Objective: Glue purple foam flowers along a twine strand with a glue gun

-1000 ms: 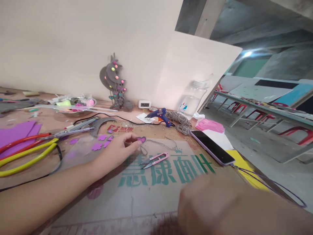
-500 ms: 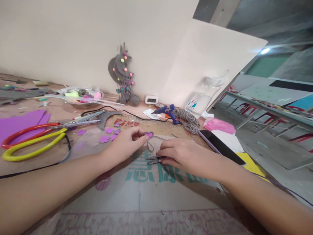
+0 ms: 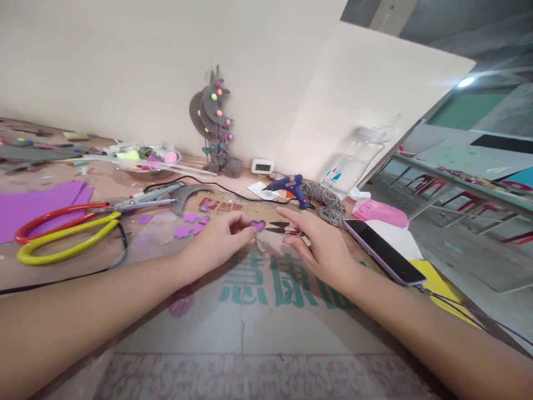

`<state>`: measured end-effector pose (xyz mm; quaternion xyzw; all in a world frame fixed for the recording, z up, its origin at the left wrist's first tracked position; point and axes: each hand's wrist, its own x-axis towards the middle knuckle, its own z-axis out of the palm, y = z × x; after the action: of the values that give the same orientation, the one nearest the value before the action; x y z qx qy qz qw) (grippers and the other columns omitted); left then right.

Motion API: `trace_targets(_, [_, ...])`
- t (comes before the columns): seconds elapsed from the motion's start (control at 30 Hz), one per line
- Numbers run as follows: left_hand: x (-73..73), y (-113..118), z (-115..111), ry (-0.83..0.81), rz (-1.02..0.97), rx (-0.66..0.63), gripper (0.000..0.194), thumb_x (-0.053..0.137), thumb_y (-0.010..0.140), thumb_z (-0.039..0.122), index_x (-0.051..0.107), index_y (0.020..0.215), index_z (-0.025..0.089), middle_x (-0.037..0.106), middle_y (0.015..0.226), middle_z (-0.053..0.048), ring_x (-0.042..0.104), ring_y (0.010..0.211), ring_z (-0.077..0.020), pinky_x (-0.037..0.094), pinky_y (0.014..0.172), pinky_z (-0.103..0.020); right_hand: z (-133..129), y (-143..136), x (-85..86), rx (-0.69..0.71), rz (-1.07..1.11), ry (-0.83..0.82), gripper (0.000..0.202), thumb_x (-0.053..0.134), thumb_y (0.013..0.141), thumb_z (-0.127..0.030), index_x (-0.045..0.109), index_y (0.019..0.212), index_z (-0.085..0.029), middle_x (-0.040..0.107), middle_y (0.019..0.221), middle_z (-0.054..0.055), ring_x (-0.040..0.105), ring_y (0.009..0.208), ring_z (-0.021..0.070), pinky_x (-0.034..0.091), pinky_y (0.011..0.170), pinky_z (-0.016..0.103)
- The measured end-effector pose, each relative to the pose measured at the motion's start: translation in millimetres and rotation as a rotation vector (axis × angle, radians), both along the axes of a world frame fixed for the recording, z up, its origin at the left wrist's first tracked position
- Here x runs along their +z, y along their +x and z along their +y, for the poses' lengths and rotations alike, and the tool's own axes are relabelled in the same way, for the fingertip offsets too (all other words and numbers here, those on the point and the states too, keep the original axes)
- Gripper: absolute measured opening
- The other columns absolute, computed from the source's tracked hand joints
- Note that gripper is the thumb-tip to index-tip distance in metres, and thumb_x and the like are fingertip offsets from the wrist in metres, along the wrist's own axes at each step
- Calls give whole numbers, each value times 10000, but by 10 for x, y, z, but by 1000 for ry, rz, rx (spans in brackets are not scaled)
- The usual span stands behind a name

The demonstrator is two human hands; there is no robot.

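Head | left fingers: grey-rimmed purple heart | right fingers: pointed snips

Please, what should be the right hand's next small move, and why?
Perhaps ease the small snips slightly left, toward the cord below the purple heart: the right hand holds them with blades parted, pointing at the heart, which the left hand pinches.

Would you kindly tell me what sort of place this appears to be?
It looks like a craft workshop, judging by the blue glue gun, the scissors with red and yellow handles, and the purple flower cutouts.
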<state>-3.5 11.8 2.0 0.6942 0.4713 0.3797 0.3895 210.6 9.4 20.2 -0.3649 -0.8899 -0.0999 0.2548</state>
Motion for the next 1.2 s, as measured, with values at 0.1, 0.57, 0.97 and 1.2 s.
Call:
trace_targets(0.1, [-10,0,2,-9,9,2,276,501,787,426,507,680,172,525,629,30,466,596,-117,341,551,-233,51,65,-54,1,-109,142,395,456,906,-300,456,1286,-192,576,771,29,528,698,151,403,639,262])
trace_targets(0.57, [11,3,-17,-6,79,3,222,493,774,374,523,681,174,525,622,30,467,587,-116,342,542,-232,72,98,-124,5,-302,354,415,494,892,-277,460,1305,-257,484,651,-10,412,607,135,279,565,267])
trace_targets(0.97, [25,9,-25,24,128,-4,221,489,763,375,538,684,174,557,641,10,504,613,-137,360,550,-244,57,108,-138,-19,-332,309,440,463,897,-236,425,1335,-253,495,672,3,422,610,145,278,553,279])
trace_targets(1.2, [6,5,-26,37,141,-11,213,485,772,370,543,698,178,575,671,9,513,641,-141,370,578,-249,58,124,-148,-7,-387,320,508,485,875,-193,372,1365,-266,510,701,8,436,648,151,309,590,281])
